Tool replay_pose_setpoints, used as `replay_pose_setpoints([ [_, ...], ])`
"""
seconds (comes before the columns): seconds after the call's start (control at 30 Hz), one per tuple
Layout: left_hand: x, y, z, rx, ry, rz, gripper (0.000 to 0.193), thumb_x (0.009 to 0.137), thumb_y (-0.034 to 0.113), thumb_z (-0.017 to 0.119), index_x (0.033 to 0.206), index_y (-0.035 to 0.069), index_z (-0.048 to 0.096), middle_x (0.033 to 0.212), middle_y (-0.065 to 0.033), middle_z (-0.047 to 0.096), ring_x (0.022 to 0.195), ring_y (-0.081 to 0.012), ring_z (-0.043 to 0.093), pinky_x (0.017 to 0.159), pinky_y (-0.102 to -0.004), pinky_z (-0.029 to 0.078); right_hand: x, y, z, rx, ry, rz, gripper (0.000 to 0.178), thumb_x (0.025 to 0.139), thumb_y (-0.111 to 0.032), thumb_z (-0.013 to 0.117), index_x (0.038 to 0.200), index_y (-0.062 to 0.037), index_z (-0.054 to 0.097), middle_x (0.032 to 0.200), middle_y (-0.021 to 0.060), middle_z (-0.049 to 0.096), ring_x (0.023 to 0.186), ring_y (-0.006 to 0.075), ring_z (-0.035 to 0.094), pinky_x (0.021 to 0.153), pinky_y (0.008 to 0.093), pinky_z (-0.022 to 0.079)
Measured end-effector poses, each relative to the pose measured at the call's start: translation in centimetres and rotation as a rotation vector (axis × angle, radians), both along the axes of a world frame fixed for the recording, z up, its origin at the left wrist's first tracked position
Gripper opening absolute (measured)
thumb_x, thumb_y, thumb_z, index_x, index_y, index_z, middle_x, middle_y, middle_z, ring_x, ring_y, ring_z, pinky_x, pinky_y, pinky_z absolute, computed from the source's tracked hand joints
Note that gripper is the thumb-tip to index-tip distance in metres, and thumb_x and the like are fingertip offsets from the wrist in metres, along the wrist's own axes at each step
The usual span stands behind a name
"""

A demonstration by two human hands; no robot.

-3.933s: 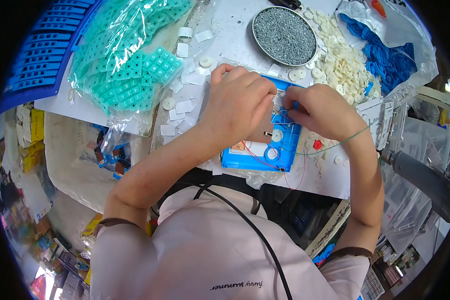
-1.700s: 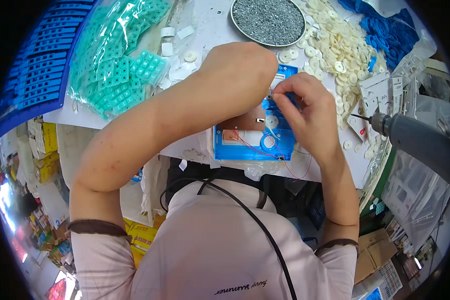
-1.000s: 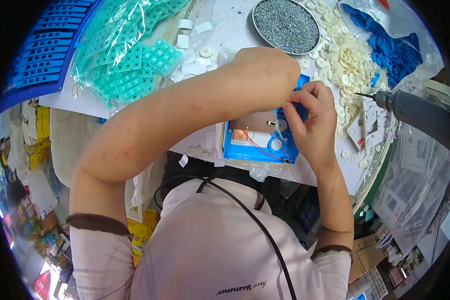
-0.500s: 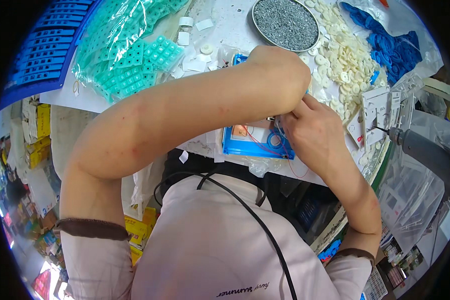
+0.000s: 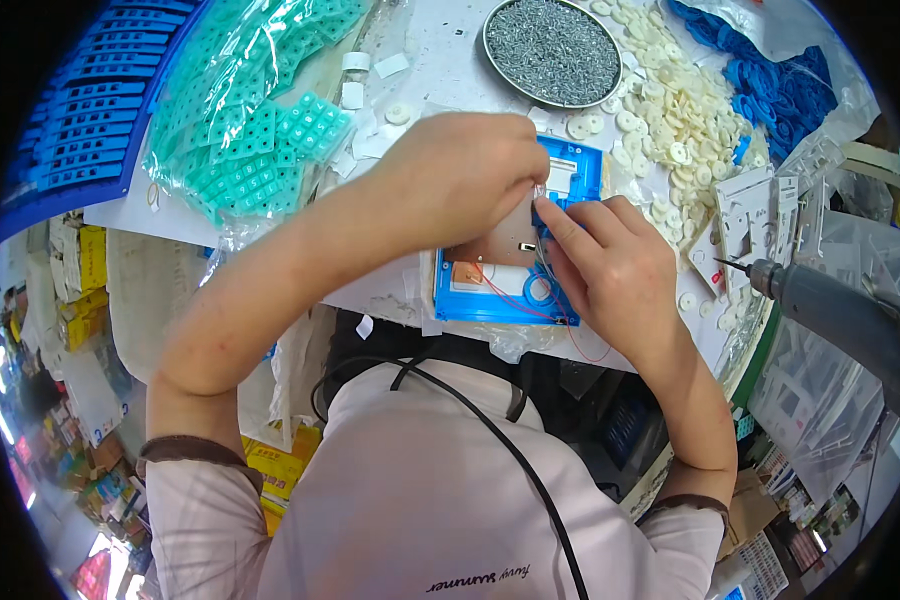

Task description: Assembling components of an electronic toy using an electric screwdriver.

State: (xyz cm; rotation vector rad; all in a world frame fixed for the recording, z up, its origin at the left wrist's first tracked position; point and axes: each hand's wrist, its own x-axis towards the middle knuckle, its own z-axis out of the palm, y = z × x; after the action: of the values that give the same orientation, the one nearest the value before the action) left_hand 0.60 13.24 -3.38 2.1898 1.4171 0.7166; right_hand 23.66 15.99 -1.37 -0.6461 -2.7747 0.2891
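Observation:
A blue plastic housing (image 5: 455, 307) lies on the table in front of me, with a brown circuit board (image 5: 500, 245) across its middle and thin red wires (image 5: 498, 287) running over its lower part. My left hand (image 5: 485, 175) is over the upper left of the board, fingers closed in a pinch. From the right, my right hand (image 5: 615, 265) meets it, thumb and index finger bent together close to the left fingertips. Thin pale strands run down beside the right fingers. Whatever the fingertips grip is too small and too hidden to name.
A round metal dish of small screws (image 5: 552, 52) sits at the back, beside a heap of cream plastic discs (image 5: 680, 150) and blue parts (image 5: 780, 85). A bag of green keypads (image 5: 255, 130) lies left. An electric screwdriver (image 5: 820, 305) points in from the right, near white plastic frames (image 5: 745, 215).
My left forearm has drawn back down and left, uncovering the housing's upper part. The left hand has come off the right hand's far side, and its fingertips now meet the right ones.

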Motion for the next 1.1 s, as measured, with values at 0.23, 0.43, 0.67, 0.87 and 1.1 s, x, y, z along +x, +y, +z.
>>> replay_pose_setpoints([
  [0.23, 0.5, -1.4, -1.1, 0.146, 0.137, -0.002, 0.015, 0.084, 0.011, 0.07, 0.099, 0.007, 0.072, 0.099, -0.0056, 0.068, 0.092, -0.0276, 0.068, 0.076, -0.0382, 0.057, -0.9, -0.6, 0.0, 0.008, -0.114, -0.056, 0.039, 0.079, -0.011, 0.071, 0.116, -0.0004, 0.072, 0.094, 0.0066, 0.063, 0.087, 0.0248, 0.06, 0.072, 0.0374, 0.049],
  [0.43, 1.1, -1.2, -1.6, 0.156, 0.187, -0.008, 0.018, 0.081, 0.01, 0.071, 0.099, 0.007, 0.072, 0.099, -0.0051, 0.067, 0.093, -0.0263, 0.068, 0.077, -0.0373, 0.057, -1.3, -1.1, -0.4, 0.038, -0.142, -0.084, 0.045, 0.08, -0.012, 0.065, 0.122, 0.003, 0.069, 0.093, 0.0076, 0.06, 0.084, 0.025, 0.058, 0.073, 0.0378, 0.049],
  [0.67, 0.4, -0.6, -0.7, 0.071, -0.058, 0.035, 0.02, 0.083, 0.002, 0.065, 0.102, 0.004, 0.072, 0.102, -0.0117, 0.068, 0.095, -0.0308, 0.068, 0.079, -0.0377, 0.056, -0.7, -1.9, -0.3, 0.011, -0.16, -0.058, 0.049, 0.079, -0.01, 0.068, 0.126, 0.0034, 0.066, 0.104, 0.0122, 0.06, 0.092, 0.028, 0.059, 0.082, 0.0402, 0.05],
  [0.87, -0.4, -3.1, -0.5, 0.112, -0.224, 0.212, 0.029, 0.08, -0.006, 0.064, 0.107, 0.004, 0.072, 0.103, -0.0134, 0.069, 0.093, -0.0313, 0.067, 0.08, -0.0397, 0.053, 1.9, -1.7, 1.1, -0.235, 0.083, -0.061, 0.037, 0.078, -0.004, 0.076, 0.114, 0.0003, 0.071, 0.113, 0.0137, 0.069, 0.099, 0.0316, 0.065, 0.081, 0.0399, 0.055],
  [1.1, 1.3, -4.0, -0.8, 0.195, -0.127, 0.194, 0.03, 0.079, -0.003, 0.065, 0.107, 0.007, 0.073, 0.105, -0.0084, 0.067, 0.095, -0.0294, 0.063, 0.085, -0.0423, 0.047, 2.7, -2.3, 1.2, -0.278, 0.194, -0.138, 0.027, 0.081, -0.004, 0.077, 0.107, -0.0014, 0.074, 0.099, 0.0116, 0.071, 0.086, 0.0303, 0.066, 0.075, 0.0385, 0.055],
])
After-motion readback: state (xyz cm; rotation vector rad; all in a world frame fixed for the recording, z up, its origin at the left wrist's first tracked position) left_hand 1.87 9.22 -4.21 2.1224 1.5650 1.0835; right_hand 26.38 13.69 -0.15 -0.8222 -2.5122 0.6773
